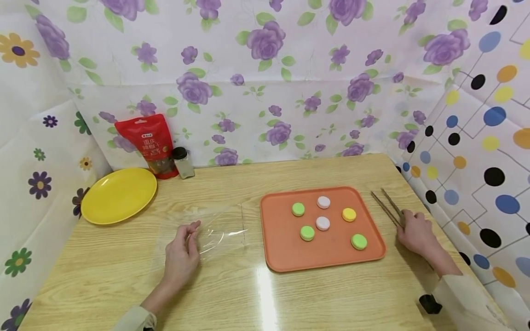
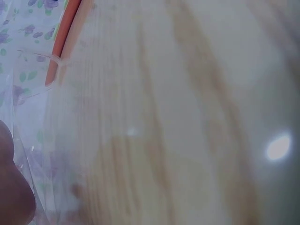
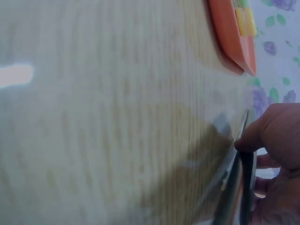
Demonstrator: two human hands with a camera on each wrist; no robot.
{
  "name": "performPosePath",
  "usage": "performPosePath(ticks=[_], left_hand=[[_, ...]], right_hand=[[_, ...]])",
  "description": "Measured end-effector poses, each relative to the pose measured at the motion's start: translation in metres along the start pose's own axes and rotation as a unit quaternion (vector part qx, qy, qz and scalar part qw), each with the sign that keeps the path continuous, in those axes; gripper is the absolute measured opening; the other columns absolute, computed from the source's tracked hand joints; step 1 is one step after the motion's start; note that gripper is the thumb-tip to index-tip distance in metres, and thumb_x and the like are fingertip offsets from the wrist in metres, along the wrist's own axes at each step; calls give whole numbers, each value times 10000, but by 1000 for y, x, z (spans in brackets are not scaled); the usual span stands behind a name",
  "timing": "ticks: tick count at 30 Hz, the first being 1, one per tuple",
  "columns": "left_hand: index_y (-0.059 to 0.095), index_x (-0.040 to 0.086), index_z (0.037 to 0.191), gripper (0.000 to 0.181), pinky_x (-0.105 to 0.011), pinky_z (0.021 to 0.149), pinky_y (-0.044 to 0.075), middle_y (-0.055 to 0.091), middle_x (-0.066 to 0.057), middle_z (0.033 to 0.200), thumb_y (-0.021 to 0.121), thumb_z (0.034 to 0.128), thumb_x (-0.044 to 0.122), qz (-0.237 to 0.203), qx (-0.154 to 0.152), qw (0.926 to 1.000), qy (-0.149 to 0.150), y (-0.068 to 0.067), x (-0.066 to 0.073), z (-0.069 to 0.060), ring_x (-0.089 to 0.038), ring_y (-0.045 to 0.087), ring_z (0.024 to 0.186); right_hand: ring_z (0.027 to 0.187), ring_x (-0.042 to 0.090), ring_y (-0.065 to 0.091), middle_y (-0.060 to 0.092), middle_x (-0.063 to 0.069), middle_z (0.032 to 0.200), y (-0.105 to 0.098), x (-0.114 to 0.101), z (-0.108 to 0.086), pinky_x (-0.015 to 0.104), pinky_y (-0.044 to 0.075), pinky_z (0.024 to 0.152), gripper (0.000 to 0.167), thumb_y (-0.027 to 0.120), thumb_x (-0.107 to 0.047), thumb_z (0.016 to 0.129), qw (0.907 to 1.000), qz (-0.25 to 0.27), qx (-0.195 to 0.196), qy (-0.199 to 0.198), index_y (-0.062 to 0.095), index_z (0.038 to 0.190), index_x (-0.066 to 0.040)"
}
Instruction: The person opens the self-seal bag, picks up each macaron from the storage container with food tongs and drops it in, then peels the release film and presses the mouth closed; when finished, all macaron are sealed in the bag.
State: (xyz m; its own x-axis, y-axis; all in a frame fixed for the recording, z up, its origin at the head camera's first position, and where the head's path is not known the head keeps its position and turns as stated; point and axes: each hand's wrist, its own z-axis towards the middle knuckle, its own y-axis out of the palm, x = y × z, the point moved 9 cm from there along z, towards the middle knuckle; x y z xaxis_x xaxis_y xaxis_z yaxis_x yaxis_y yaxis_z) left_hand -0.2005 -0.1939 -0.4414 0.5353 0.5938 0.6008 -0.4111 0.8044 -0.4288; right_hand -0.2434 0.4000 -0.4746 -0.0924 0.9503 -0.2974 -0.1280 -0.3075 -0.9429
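Note:
My left hand (image 1: 180, 255) pinches a clear plastic bag (image 1: 221, 232) just left of the orange tray (image 1: 285, 257). In the left wrist view, the thumb (image 2: 14, 187) lies against the thin see-through film (image 2: 51, 154). Right of the tray, my right hand (image 1: 417, 233) grips metal tongs (image 1: 387, 209), whose two arms stand apart and point away from me. The right wrist view shows thumb and fingers around the tongs (image 3: 234, 187). On the tray lie several macarons: green (image 1: 307, 233), white (image 1: 323, 224) and one yellow (image 1: 349, 214).
A yellow plate (image 1: 119, 196) lies at the back left. Beside it stand a red food pouch (image 1: 149, 145) and a small black-capped jar (image 1: 183, 163), close to the flowered back cloth (image 1: 232, 110). A dotted cloth (image 1: 492, 151) rises along the table's right edge.

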Motion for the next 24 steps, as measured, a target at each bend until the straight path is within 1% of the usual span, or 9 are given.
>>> performPosePath(ticks=[2, 4, 7, 9, 12, 15, 17, 19, 24], left_hand=[[549, -62, 915, 161, -79, 884, 433, 708, -231, 1087, 567, 876, -218, 7, 15, 10000, 62, 0, 1, 0, -407, 685, 987], [551, -58, 915, 164, -68, 872, 434, 712, -224, 1083, 568, 874, -216, 29, 39, 9999, 119, -1, 3, 0, -403, 688, 979], [554, -54, 915, 165, -47, 841, 438, 716, -214, 1077, 572, 873, -212, 68, 77, 9998, 180, -2, 4, 0, -397, 690, 973], [556, -49, 913, 167, -41, 836, 436, 718, -209, 1074, 576, 872, -209, 105, 101, 9997, 194, -2, 4, 0, -396, 690, 974], [555, -45, 913, 166, -34, 833, 433, 719, -206, 1075, 578, 874, -205, 131, 96, 9997, 191, -3, 4, 0, -398, 686, 984], [550, -42, 909, 165, -30, 831, 431, 718, -209, 1074, 577, 876, -202, 127, 77, 9997, 188, -3, 4, 0, -400, 685, 987], [549, -45, 909, 164, -35, 838, 431, 717, -213, 1073, 576, 877, -204, 109, 71, 9997, 190, -3, 4, 0, -402, 685, 985], [549, -47, 909, 167, -24, 807, 435, 716, -216, 1073, 574, 876, -208, 99, 74, 9997, 189, -3, 4, 0, -401, 687, 982], [547, -45, 914, 174, -24, 803, 437, 716, -216, 1078, 573, 877, -213, 71, 38, 9999, 138, -2, 3, -1, -395, 688, 983]], right_hand=[[947, 624, 440, 475, 453, 982, -4, -3, -4, 700, 340, 745, 451, 592, 23, 828, 9991, 71, 330, -275, 436, 1210, 206], [913, 581, 455, 500, 402, 925, -10, -7, -9, 675, 336, 703, 468, 609, 73, 775, 9954, 158, 670, -660, 462, 1212, 156], [785, 486, 483, 508, 306, 844, -22, -17, -19, 609, 357, 615, 529, 664, 138, 707, 9840, 245, 1128, -1359, 509, 1208, 70], [732, 425, 485, 500, 257, 833, -26, -24, -24, 562, 372, 582, 592, 701, 179, 669, 9754, 256, 1245, -1801, 528, 1214, 25], [703, 330, 478, 507, 186, 839, -29, -33, -32, 469, 386, 564, 670, 754, 199, 639, 9669, 213, 1158, -2266, 545, 1239, -16], [752, 274, 489, 531, 142, 875, -29, -39, -37, 417, 381, 614, 712, 784, 189, 632, 9642, 112, 890, -2497, 549, 1266, -33], [781, 258, 497, 543, 132, 902, -28, -43, -39, 404, 376, 649, 719, 791, 185, 636, 9634, 89, 721, -2581, 554, 1277, -37], [803, 253, 503, 546, 128, 925, -27, -45, -39, 401, 370, 675, 719, 787, 184, 648, 9638, 51, 577, -2603, 553, 1288, -47], [798, 249, 482, 529, 113, 942, -23, -49, -36, 391, 369, 671, 686, 761, 179, 690, 9657, -32, 312, -2578, 551, 1293, -71]])
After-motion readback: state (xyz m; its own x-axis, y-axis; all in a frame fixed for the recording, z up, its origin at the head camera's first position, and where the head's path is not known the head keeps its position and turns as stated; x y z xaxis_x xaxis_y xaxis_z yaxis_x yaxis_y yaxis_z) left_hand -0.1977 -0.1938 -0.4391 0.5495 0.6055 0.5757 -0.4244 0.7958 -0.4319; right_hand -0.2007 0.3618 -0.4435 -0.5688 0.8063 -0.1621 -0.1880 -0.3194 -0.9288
